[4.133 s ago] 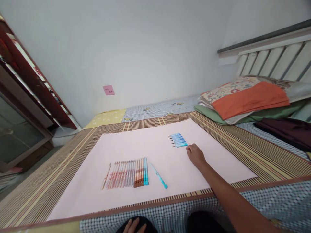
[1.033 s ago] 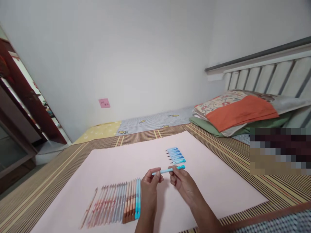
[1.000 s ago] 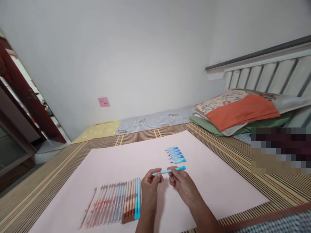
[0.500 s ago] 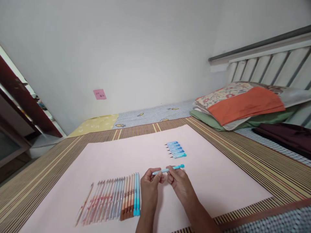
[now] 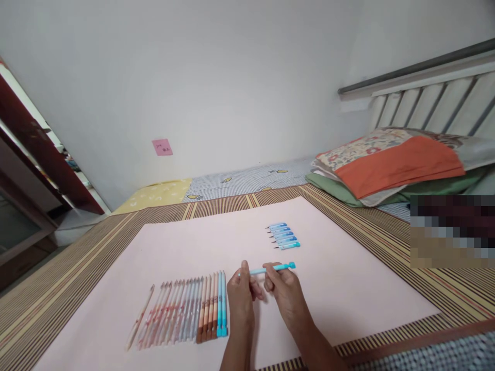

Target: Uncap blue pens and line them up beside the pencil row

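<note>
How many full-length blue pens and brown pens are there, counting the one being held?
blue pen held between left hand and right hand: 1
blue pens in the row: 2
brown pens in the row: 4 (tightly packed, could be 3)
Total: 7

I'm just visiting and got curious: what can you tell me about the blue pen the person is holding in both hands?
The blue pen is slim, light blue and looks like plastic, with a deeper turquoise rounded end pointing right. It lies nearly level, slightly raised at the right, held in the air above the pink sheet. The left hand pinches its left end, hiding the tip, and the right hand grips its middle from below. It touches nothing else.
</note>
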Action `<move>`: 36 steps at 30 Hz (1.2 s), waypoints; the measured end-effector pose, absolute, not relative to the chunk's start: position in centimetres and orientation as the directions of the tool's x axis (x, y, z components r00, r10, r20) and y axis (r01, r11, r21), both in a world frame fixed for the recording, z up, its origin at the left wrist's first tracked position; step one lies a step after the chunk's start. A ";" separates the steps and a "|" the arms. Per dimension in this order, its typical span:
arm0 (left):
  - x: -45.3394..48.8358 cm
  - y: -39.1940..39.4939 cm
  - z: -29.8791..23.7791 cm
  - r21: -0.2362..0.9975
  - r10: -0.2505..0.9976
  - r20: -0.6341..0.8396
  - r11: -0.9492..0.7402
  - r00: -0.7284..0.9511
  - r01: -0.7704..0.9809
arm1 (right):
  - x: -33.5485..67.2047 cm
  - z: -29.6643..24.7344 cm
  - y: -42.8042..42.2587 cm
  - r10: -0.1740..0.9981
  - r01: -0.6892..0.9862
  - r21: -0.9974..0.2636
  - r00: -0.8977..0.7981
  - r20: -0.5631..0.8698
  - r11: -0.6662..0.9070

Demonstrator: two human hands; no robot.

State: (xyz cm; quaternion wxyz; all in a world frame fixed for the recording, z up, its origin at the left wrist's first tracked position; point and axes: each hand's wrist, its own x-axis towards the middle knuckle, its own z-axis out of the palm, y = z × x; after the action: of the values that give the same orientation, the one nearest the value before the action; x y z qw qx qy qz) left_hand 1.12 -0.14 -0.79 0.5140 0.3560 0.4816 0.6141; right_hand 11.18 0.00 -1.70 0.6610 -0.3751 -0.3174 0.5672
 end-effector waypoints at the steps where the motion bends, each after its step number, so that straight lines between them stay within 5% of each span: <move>1: 1.1 -0.1 -0.6 0.944 0.983 -0.057 -0.005 -0.177 -0.331 | 11.2 -1.7 0.0 0.989 -0.548 -0.835 0.144 -0.025 0.059; 7: 1.2 -0.1 0.0 0.890 1.000 -0.001 0.015 0.031 -0.456 | 11.4 -2.0 0.5 0.994 -0.732 -0.682 0.058 -0.093 -0.021; 14: 0.7 0.6 -1.2 0.957 0.985 -0.048 -0.003 -0.168 -0.291 | 11.2 -2.4 0.4 0.990 -0.703 -0.711 0.103 -0.100 0.001; 21: 0.4 0.5 -0.4 0.905 1.000 -0.024 0.017 -0.012 -0.426 | 11.4 -3.2 0.6 0.991 -0.744 -0.668 0.088 -0.101 -0.002; 27: 0.3 0.7 -1.1 0.961 0.972 -0.056 -0.010 -0.229 -0.275 | 11.3 -3.4 0.6 0.985 -0.744 -0.668 0.102 -0.141 -0.018; 36: 0.3 0.5 0.2 0.870 0.987 -0.098 0.023 -0.127 -0.492 | 11.7 -3.4 0.5 0.980 -0.785 -0.618 0.093 -0.174 -0.035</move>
State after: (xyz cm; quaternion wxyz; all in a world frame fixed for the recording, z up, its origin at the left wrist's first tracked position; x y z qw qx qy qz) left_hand 0.26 0.47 0.22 0.5869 0.3031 0.4085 0.6300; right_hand 11.70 0.48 -3.41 0.6756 -0.3005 -0.1622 0.6535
